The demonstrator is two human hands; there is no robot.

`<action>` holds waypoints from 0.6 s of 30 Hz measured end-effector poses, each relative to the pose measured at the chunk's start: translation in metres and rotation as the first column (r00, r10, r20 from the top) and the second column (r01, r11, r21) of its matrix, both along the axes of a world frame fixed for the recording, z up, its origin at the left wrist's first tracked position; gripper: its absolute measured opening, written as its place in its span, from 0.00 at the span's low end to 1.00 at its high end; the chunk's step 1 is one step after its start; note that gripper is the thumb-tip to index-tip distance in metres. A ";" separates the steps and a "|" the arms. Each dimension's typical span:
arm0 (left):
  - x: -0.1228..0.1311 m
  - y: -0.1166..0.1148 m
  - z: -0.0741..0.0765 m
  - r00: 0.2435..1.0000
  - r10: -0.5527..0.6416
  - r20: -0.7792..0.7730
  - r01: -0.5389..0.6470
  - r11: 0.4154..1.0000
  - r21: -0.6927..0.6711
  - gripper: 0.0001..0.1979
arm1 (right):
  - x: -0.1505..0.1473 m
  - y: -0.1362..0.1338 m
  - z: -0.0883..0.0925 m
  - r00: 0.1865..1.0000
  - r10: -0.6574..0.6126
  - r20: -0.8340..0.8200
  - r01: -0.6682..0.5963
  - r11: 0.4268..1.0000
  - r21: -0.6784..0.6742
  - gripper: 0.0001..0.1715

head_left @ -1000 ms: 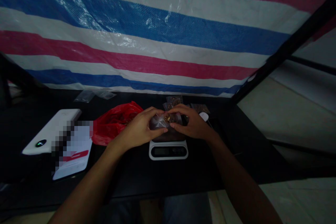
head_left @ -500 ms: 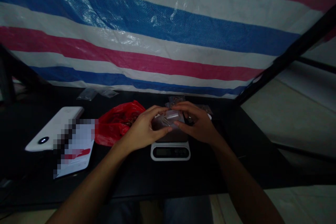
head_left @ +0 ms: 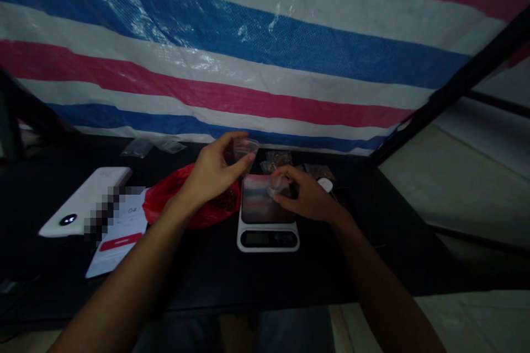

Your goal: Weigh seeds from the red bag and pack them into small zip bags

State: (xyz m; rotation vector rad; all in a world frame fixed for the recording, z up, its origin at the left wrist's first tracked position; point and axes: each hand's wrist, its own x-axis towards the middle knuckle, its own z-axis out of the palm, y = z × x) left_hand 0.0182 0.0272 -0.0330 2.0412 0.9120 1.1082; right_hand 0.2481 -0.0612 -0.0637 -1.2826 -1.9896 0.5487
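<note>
Small clear plastic bag (head_left: 245,149), pinched in the left hand (head_left: 211,171), held up beyond the far edge of a white digital kitchen scale (head_left: 267,241), well apart from the right hand (head_left: 308,198). Right hand low over the scale's platform (head_left: 256,204), closed on a second clear plastic scrap (head_left: 278,183). Red plastic bag (head_left: 186,204) just beside the scale, on a dark tabletop (head_left: 290,281), small bags (head_left: 277,158) beyond.
</note>
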 end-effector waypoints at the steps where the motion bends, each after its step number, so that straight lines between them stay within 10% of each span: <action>1: 0.002 0.009 0.003 0.998 0.019 -0.061 -0.016 0.999 0.043 0.27 | 0.000 0.001 -0.003 1.000 -0.003 0.017 0.003 1.000 -0.025 0.20; 9: 0.031 0.069 -0.015 0.776 0.026 -0.630 0.061 0.991 0.116 0.28 | 0.002 0.006 -0.012 0.999 -0.027 0.039 0.029 0.998 -0.056 0.31; 18: 0.048 0.073 -0.023 0.682 -0.127 -0.720 0.230 0.972 0.046 0.27 | 0.002 0.005 -0.005 0.992 -0.076 -0.097 0.083 0.994 0.074 0.21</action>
